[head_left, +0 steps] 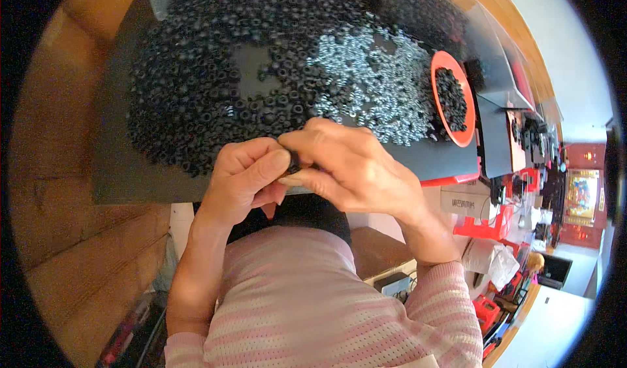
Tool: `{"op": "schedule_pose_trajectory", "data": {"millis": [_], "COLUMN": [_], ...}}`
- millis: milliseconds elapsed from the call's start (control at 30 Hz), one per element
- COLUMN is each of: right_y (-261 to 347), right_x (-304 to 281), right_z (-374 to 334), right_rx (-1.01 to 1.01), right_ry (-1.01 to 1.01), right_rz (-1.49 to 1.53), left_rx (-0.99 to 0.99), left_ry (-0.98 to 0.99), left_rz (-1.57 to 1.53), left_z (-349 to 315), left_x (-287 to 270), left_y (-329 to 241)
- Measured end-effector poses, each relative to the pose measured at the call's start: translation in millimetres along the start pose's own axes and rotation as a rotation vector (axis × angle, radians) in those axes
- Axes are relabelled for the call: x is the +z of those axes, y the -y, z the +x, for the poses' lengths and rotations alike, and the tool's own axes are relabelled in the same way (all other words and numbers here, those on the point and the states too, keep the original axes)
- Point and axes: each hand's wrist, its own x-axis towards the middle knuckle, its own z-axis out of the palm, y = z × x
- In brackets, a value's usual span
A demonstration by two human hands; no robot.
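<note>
Both hands meet over the near edge of a dark work surface. My left hand is closed, its thumb and forefinger pinching a small black ring-shaped part. My right hand reaches the same part from the other side, thumb and fingertips pressed together at it. Whether the right fingers hold a second small piece is hidden. Beyond the hands spreads a wide layer of loose black ring-shaped parts. To its right lies a heap of small shiny silver metal pieces.
An orange-red bowl of small black parts stands right of the silver pieces. A clear upright panel borders the far right side. Cardboard lines the left. Red plastic stools or crates and a cardboard box are farther right.
</note>
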Motion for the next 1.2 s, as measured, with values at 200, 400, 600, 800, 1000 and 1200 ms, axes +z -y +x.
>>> {"op": "schedule_pose_trajectory", "data": {"millis": [200, 400, 600, 800, 1000, 1200], "right_y": [-5.0, -6.8, -7.5, -5.3, -6.4, -7.9], "right_x": [7.7, 13.0, 18.7, 19.3, 26.9, 7.2], "right_z": [-6.7, -7.6, -7.3, -12.8, -26.7, -32.3], "right_rx": [-0.126, -0.103, -0.19, -0.213, -0.207, -0.171], "right_ry": [-0.084, -0.189, -0.225, -0.204, -0.238, -0.256], "right_rz": [-0.105, 0.047, 0.055, -0.151, -0.146, -0.138], "left_rx": [0.036, 0.032, 0.047, 0.085, 0.098, 0.103], "left_ry": [0.025, 0.026, 0.013, 0.079, 0.061, 0.033], "left_rz": [0.051, 0.083, 0.053, 0.029, 0.233, 0.207], "left_z": [2.3, 1.7, 0.1, 1.7, 0.3, 2.5], "left_x": [-2.5, -6.9, -4.8, -6.2, 0.2, 9.3], "left_y": [1.3, 3.3, 0.2, 4.9, 5.8, 4.9]}}
